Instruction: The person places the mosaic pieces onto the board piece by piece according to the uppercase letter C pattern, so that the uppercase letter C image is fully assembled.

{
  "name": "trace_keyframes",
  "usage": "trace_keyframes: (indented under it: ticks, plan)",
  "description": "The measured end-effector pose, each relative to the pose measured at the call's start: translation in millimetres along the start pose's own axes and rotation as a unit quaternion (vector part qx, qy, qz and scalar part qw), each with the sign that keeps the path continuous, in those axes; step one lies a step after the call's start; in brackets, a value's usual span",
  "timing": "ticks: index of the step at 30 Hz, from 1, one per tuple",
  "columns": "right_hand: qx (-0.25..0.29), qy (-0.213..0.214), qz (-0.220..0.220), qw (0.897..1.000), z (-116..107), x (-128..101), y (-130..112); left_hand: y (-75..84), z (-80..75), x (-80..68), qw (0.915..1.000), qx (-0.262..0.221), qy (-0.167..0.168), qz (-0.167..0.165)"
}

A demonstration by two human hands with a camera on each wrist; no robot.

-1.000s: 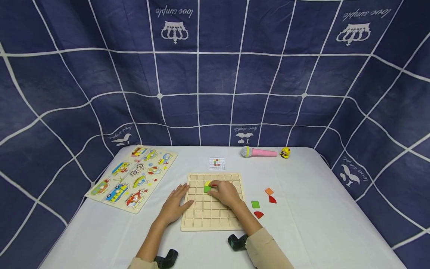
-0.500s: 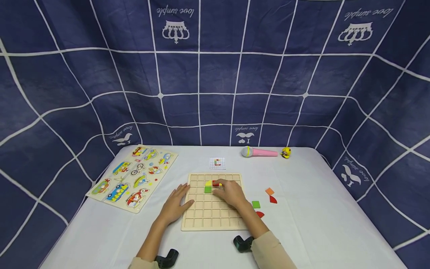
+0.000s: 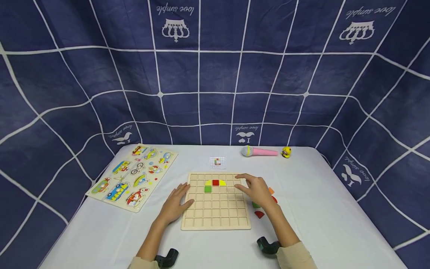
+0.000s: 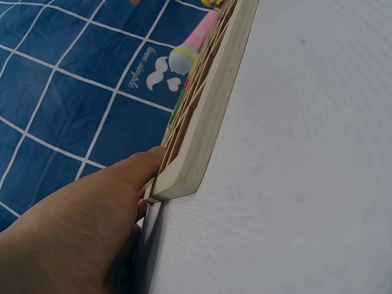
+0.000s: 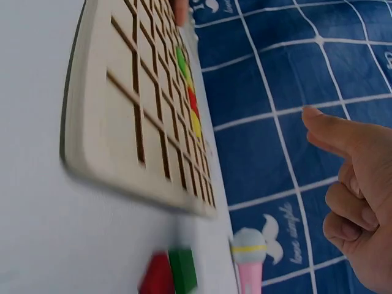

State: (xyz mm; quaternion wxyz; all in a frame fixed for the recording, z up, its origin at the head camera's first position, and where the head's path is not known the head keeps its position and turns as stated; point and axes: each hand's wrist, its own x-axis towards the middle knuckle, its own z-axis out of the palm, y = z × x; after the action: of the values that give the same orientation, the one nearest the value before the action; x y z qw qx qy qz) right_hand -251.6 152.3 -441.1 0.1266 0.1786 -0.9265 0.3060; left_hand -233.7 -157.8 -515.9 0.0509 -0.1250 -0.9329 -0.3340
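Observation:
A wooden grid board point(image 3: 216, 213) lies on the white table. In its cells sit a yellow rounded piece point(image 3: 208, 183), a red square point(image 3: 215, 182), a second yellow rounded piece point(image 3: 223, 183) and a green square point(image 3: 208, 189) below the first yellow one. My left hand point(image 3: 174, 203) rests at the board's left edge with spread fingers. Over the right edge hovers my right hand point(image 3: 256, 189), holding nothing, thumb and forefinger apart. Beside it lie a red quarter-round piece point(image 3: 259, 214) and a green piece point(image 3: 256, 205); the forearm partly covers an orange piece point(image 3: 271, 190) and another red one point(image 3: 275, 199).
A small printed pattern card point(image 3: 217, 162) lies behind the board. Farther right are a pink toy microphone point(image 3: 263, 152) and a yellow figurine point(image 3: 286, 152). A vehicle picture puzzle point(image 3: 134, 177) lies at left. Blue checked cloth point(image 3: 215, 74) encloses the table's back and sides.
My right hand has let go of the pieces in the upper row and moved right, uncovering the red square and second yellow piece. The left hand has stayed put.

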Motion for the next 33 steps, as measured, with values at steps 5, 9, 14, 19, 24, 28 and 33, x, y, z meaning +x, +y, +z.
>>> trace_keyframes:
  ticks: [5,9,14,19,24,28,33]
  plan:
    - [-0.006,0.005,0.039,0.999,-22,-19,18,-0.9,2.2,0.3,0.9999,0.003,-0.01,-0.008]
    - [-0.007,0.012,0.058,0.998,-30,-32,35,-2.6,3.6,0.1,0.9999,0.004,-0.01,-0.004]
    - [-0.012,0.002,0.076,0.997,-28,-46,52,-4.1,4.5,0.0,0.9999,0.006,0.004,0.011]
    - [-0.007,-0.024,0.103,0.994,-21,-55,65,-5.0,4.2,0.8,0.9999,0.013,-0.001,0.008]
    - [-0.005,-0.06,0.109,0.992,-15,-59,73,-5.5,3.6,1.5,0.9999,0.012,-0.01,0.001]
    - [-0.014,-0.074,0.103,0.992,-12,-60,76,-5.6,3.5,1.3,0.9999,0.011,-0.001,0.006]
    - [-0.019,-0.075,0.101,0.992,-9,-59,76,-5.8,2.9,1.6,0.9999,0.011,-0.004,0.0]
